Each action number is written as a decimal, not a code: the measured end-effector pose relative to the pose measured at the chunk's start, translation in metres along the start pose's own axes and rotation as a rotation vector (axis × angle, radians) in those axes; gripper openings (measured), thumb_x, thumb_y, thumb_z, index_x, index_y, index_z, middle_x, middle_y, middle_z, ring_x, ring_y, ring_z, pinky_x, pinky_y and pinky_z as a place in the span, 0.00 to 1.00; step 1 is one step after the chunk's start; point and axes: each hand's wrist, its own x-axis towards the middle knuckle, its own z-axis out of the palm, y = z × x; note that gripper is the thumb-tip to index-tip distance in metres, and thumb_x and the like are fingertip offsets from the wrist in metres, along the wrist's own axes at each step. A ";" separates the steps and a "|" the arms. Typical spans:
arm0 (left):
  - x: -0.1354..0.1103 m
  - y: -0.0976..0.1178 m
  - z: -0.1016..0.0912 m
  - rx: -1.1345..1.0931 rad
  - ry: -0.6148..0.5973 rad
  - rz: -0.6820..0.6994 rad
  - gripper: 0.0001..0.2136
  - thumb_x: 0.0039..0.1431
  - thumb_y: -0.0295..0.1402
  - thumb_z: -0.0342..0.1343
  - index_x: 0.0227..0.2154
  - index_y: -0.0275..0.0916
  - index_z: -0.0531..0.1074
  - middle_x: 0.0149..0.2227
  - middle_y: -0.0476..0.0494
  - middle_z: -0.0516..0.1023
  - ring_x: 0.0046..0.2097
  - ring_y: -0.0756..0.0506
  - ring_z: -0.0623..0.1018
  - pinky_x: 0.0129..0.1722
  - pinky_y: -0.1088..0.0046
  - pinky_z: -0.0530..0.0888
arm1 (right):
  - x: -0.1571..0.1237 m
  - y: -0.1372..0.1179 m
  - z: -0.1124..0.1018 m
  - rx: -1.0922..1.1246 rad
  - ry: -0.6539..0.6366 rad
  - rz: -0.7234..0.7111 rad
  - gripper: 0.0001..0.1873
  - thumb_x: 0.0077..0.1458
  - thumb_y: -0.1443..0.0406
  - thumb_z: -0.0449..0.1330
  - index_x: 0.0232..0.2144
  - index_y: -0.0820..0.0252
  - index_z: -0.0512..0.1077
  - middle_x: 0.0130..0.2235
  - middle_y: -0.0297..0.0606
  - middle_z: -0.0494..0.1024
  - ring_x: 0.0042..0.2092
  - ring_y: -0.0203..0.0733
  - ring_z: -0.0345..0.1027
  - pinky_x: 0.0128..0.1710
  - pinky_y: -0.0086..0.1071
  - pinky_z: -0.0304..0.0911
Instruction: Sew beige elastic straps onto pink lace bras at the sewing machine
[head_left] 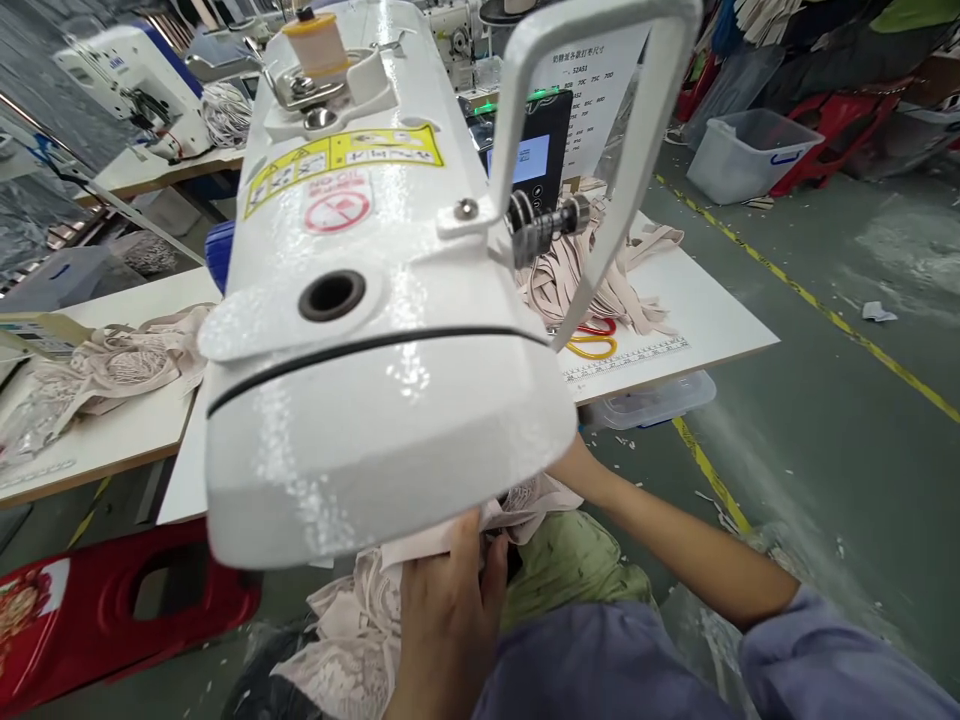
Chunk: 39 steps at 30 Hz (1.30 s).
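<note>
L hand (444,625), bottom centre of frame, lies on the pale pink lace fabric (352,640) bunched over the lap. Its grip has fingers held together on the cloth; can't tell if it pinches. R forearm (675,548) runs in from lower right and goes under the glossy white sewing-machine head (375,330). R hand is hidden there, so its grip can't be read. The fabric's top edge also goes under the head.

Step, as I judge it: lining up the cloth at the needle area, which is hidden. Next move calls for flat cloth, both hands steady and fingers kept off the needle.

Orange-handled scissors (592,342) lie on the white bench (720,330), centre right.
</note>
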 end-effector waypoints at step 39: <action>-0.031 0.044 0.025 -0.024 0.104 0.052 0.37 0.67 0.37 0.50 0.69 0.24 0.36 0.60 0.15 0.67 0.57 0.31 0.74 0.47 0.58 0.77 | -0.079 0.004 0.000 0.155 -0.078 0.085 0.14 0.55 0.55 0.61 0.38 0.58 0.69 0.34 0.34 0.71 0.36 0.40 0.65 0.37 0.33 0.62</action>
